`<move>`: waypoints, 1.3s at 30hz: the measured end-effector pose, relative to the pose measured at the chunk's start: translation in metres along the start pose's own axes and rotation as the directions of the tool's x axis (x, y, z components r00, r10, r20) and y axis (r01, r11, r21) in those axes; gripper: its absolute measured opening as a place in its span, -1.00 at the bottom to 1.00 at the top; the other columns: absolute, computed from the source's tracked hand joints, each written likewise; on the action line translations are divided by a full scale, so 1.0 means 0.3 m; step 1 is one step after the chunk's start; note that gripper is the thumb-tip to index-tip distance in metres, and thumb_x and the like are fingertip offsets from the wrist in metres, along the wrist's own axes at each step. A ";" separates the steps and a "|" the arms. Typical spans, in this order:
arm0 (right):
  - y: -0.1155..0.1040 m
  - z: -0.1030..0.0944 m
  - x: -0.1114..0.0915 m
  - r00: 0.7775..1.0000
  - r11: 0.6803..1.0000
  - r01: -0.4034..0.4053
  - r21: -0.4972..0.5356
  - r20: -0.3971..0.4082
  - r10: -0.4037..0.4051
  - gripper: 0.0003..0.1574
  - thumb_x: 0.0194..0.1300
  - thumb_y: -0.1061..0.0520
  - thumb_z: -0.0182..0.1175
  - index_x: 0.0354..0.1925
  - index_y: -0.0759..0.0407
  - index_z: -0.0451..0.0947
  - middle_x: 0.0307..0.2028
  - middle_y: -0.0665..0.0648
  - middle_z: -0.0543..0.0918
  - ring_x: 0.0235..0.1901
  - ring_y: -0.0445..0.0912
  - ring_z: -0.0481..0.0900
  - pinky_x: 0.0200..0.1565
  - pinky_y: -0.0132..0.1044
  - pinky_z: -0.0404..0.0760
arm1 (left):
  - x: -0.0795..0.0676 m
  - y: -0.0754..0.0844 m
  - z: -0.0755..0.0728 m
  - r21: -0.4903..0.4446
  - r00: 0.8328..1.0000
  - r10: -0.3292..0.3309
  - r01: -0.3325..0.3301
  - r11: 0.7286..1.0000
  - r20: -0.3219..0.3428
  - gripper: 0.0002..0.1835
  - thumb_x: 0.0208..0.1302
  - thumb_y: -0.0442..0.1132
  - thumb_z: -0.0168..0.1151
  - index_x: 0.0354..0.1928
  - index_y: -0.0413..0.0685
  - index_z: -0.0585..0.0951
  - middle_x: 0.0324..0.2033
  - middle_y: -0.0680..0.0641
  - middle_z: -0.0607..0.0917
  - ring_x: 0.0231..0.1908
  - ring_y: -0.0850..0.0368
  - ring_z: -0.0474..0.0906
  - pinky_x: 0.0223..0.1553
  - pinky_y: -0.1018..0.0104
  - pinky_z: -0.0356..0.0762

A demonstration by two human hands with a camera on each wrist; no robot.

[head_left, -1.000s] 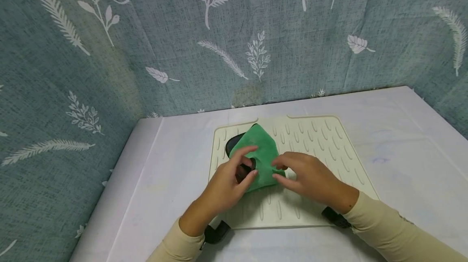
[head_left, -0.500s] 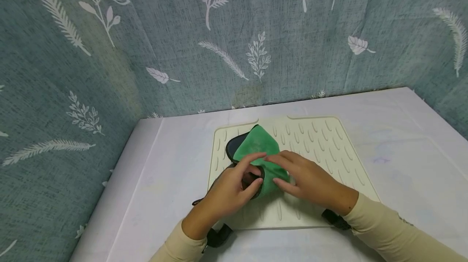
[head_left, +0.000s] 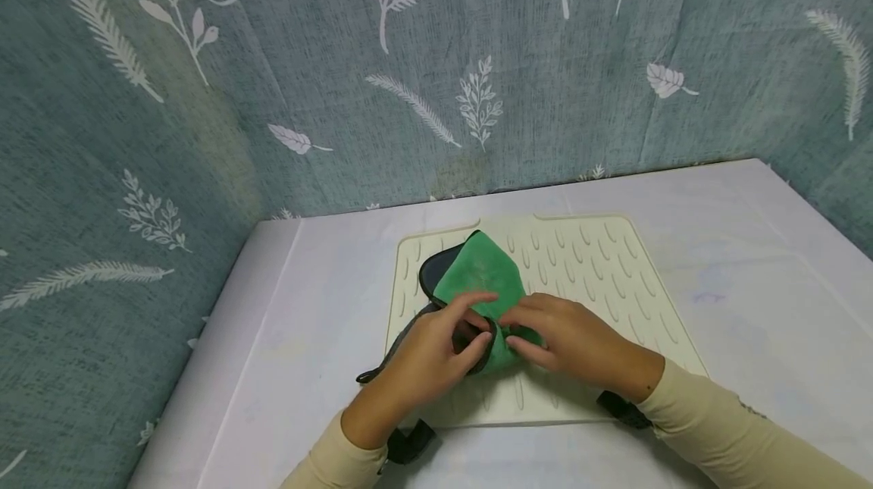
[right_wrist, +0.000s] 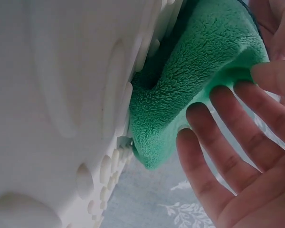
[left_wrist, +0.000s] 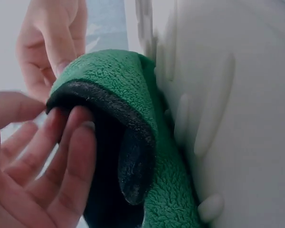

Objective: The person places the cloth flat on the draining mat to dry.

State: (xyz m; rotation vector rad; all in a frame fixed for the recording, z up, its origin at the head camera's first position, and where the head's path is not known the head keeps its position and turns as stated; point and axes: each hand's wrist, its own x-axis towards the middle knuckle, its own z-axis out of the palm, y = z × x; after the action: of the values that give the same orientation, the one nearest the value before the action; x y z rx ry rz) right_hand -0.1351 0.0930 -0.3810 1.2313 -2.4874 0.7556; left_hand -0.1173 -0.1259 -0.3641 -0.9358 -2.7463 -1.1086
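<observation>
While both hands pinch at its near end, the cloth lies folded on a cream ribbed mat set on the white-covered desk. Its green far corner points away, towards the leaf-printed wall covering, and the long axis of the green part runs from there back to the near side, leaning slightly right (folds and fingers hide much of the middle, so the full outline cannot be told). A dark rounded flap juts out on its left, and a dark strip slants nearer and leftward to a small loop.

The grip of the left hand is half closed, its thumb at the black hem and its fingers curled inside the dark fold. The grip of the right hand is nearly closed at the fingertips, thumb and forefinger pinching the green side by that same edge, the other fingers loosely bent.

On the right sleeve, a short row of dark marks is too small to read.
</observation>
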 end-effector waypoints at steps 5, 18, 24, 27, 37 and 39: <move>-0.007 -0.002 -0.001 1.000 1.000 -0.018 0.013 0.024 0.018 -0.87 0.20 0.01 0.23 -0.25 -0.06 0.60 -0.32 -0.11 0.59 -0.42 -0.29 0.47 -0.38 -0.46 0.47 | 0.002 -0.008 0.003 0.099 1.000 -0.017 0.018 0.995 -0.009 -0.70 0.28 -0.24 0.12 0.05 0.17 0.52 -0.23 0.20 0.64 -0.32 0.42 0.54 -0.35 0.53 0.48; -0.070 0.018 0.006 0.990 0.990 0.123 0.066 0.066 -0.127 -0.66 0.17 0.03 0.25 -0.04 -0.03 0.56 -0.41 -0.16 0.56 -0.57 -0.40 0.40 -0.47 -0.64 0.35 | -0.007 -0.056 -0.003 0.303 0.980 -0.187 0.198 0.932 -0.065 -0.84 0.22 -0.01 0.19 -0.16 0.29 0.61 -0.49 0.26 0.55 -0.56 0.43 0.38 -0.56 0.53 0.33; -0.081 0.025 0.003 0.978 0.983 0.162 -0.087 0.144 -0.148 -0.53 0.18 0.00 0.24 0.09 -0.09 0.50 -0.48 -0.16 0.53 -0.66 -0.42 0.27 -0.56 -0.58 0.31 | -0.002 -0.061 -0.014 0.288 0.984 -0.165 0.179 0.941 -0.073 -0.88 0.23 0.00 0.18 -0.22 0.28 0.62 -0.48 0.26 0.54 -0.57 0.42 0.36 -0.57 0.52 0.32; -0.075 0.028 0.000 0.983 0.977 0.128 -0.170 0.151 -0.103 -0.59 0.17 -0.03 0.24 0.01 -0.04 0.52 -0.46 -0.13 0.57 -0.66 -0.38 0.33 -0.56 -0.50 0.37 | -0.005 -0.060 -0.017 0.297 0.984 -0.154 0.175 0.939 -0.093 -0.90 0.24 0.00 0.17 -0.23 0.29 0.61 -0.48 0.28 0.52 -0.57 0.42 0.35 -0.56 0.51 0.31; -0.052 -0.017 0.013 0.998 0.967 -0.063 -0.245 -0.009 0.063 -0.71 0.29 -0.23 0.04 -0.44 -0.14 0.46 -0.62 -0.22 0.28 -0.69 -0.40 0.15 -0.61 -0.53 0.17 | -0.012 -0.044 -0.043 0.352 0.969 -0.041 0.128 0.927 -0.243 -0.87 0.30 -0.04 0.10 -0.19 0.20 0.57 -0.22 0.13 0.43 -0.60 0.44 0.27 -0.61 0.54 0.25; -0.051 -0.026 0.014 0.996 0.966 -0.092 -0.243 -0.034 0.087 -0.69 0.31 -0.20 0.03 -0.51 -0.15 0.47 -0.63 -0.21 0.28 -0.69 -0.40 0.14 -0.62 -0.53 0.16 | -0.012 -0.045 -0.045 0.350 0.968 -0.031 0.120 0.929 -0.251 -0.87 0.31 -0.05 0.09 -0.18 0.19 0.56 -0.15 0.12 0.43 -0.60 0.46 0.27 -0.62 0.55 0.24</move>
State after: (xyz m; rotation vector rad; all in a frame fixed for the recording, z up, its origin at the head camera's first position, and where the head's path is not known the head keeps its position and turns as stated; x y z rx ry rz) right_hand -0.1255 0.0870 -0.3675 1.0243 -2.5398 0.4617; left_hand -0.1241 -0.1441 -0.3634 -0.6059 -2.6673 -0.6318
